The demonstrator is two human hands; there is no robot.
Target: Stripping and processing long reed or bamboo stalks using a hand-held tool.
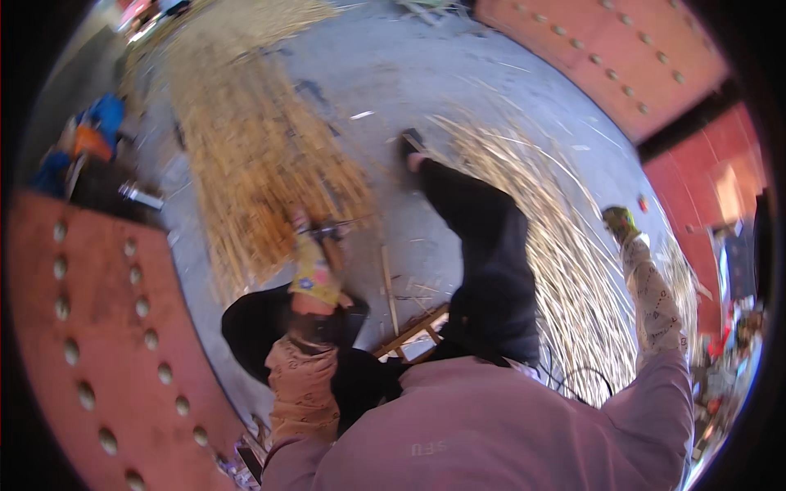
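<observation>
My left hand [308, 255], in a yellow flowered glove, is low in front of my left knee, at the near end of a spread of tan bamboo-like strips [274, 155]. A short dark object [331, 232] is at its fingers; blur hides its kind, and the hand looks closed around it. Stretched far out to the right is my right hand [620, 221] in a green glove, beside a pile of long pale strips [565, 286]. Its fingers are too smeared to read.
I sit on a low wooden stool [416, 334], my right leg [491, 237] stretched forward between the strips. Red studded doors [98, 327] flank me left and right. A dark box [110, 184] with blue and orange cloth is at left; clutter [729, 376] lies at far right.
</observation>
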